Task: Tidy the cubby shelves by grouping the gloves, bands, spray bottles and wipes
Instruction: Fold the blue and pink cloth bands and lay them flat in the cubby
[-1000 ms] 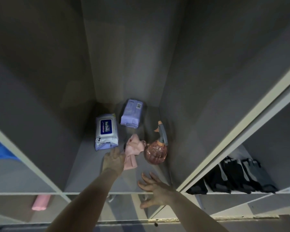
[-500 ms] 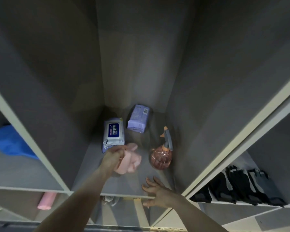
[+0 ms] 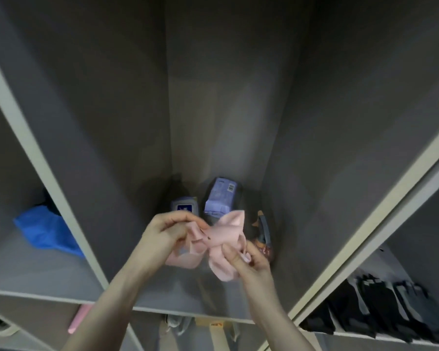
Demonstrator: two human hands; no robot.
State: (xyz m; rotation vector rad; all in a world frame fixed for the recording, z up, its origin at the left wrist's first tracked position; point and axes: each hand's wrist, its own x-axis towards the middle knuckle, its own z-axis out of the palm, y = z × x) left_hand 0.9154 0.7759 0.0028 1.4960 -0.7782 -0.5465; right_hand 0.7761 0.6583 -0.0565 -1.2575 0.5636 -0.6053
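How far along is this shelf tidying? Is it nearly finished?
Partly done, I'd judge. The dark gloves already lie in a row in the right cubby. In hand: the left hand and right hand both hold the pink band. Still mixed in the middle cubby are two wipe packs and a spray bottle; a blue item sits on the left.

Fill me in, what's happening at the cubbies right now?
A person holds a pink band in front of the middle cubby, left hand and right hand both pinching it. Behind it sit two wipe packs and a spray bottle. Dark gloves lie in the right cubby.
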